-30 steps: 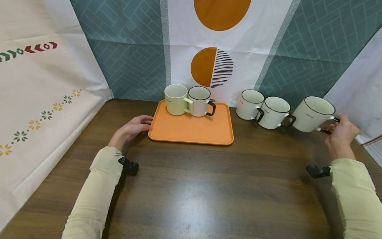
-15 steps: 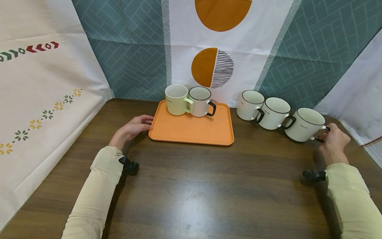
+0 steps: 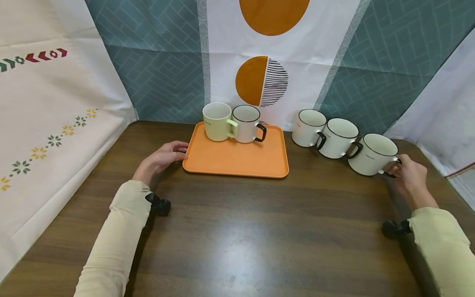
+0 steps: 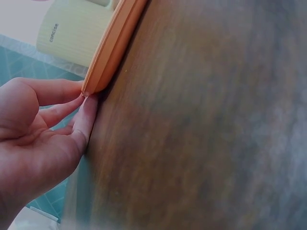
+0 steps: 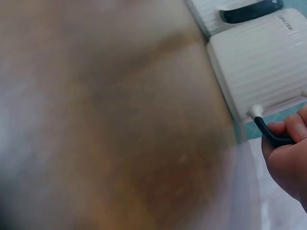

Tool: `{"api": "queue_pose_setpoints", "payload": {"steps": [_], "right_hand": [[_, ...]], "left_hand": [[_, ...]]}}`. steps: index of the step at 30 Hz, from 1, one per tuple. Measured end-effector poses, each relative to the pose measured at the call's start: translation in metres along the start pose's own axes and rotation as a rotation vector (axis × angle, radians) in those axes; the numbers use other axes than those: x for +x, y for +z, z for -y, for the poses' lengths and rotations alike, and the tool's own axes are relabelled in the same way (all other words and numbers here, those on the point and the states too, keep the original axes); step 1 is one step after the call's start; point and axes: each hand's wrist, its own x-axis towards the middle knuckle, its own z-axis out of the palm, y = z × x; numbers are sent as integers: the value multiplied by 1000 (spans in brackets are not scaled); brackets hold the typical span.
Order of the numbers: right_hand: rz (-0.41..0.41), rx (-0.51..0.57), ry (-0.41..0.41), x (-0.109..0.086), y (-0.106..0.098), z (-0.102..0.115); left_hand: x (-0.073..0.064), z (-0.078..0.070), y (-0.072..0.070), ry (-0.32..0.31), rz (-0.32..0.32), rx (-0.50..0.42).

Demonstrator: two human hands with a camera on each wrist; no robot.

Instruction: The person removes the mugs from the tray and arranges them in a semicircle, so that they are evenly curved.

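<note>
At the left edge of the orange tray (image 3: 237, 163), my left hand (image 3: 163, 158) pinches the rim between thumb and fingers (image 4: 57, 91). A pale green mug (image 3: 215, 123) and a white mug (image 3: 245, 128) with a black handle stand side by side on the tray's back part. Over on the right, my right hand (image 3: 410, 175) grips the black handle (image 5: 271, 134) of a ribbed white mug (image 3: 371, 156) with a black rim. This mug sits on the table, close beside another white mug (image 3: 337, 140).
Left of that pair is a further white mug (image 3: 309, 130), its black handle reaching the middle mug. The brown table (image 3: 230, 231) runs forward from the tray. Patterned cloth (image 3: 159, 70) hangs behind, and white cloth (image 3: 449, 107) borders the right side.
My right hand has brought the rightmost mug down and to the left, closer to the middle mug. My left hand and the tray hold their places.
</note>
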Motion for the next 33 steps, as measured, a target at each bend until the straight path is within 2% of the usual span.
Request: {"api": "queue_pose_setpoints", "payload": {"steps": [5, 11, 16, 20, 25, 29, 33], "right_hand": [[111, -109, -22, -7, 0, -6], [216, -147, -51, -13, 5, -12], [292, -63, -23, -19, 6, -15], [399, 53, 7, -25, 7, -18], [521, 47, -26, -36, 13, -23], [523, 16, -57, -43, 20, -28], [450, -15, -71, -48, 27, -32]], "left_hand": [[-1, -2, 1, -4, -3, -1], [-3, -4, 2, -2, -6, -2], [-3, -4, 2, -5, -5, 4], [-2, -3, 3, -4, -5, 6], [-2, -2, 2, -8, -8, 11], [-2, -1, 2, -2, -5, 9], [-1, -1, 2, 5, -4, 7]]}}
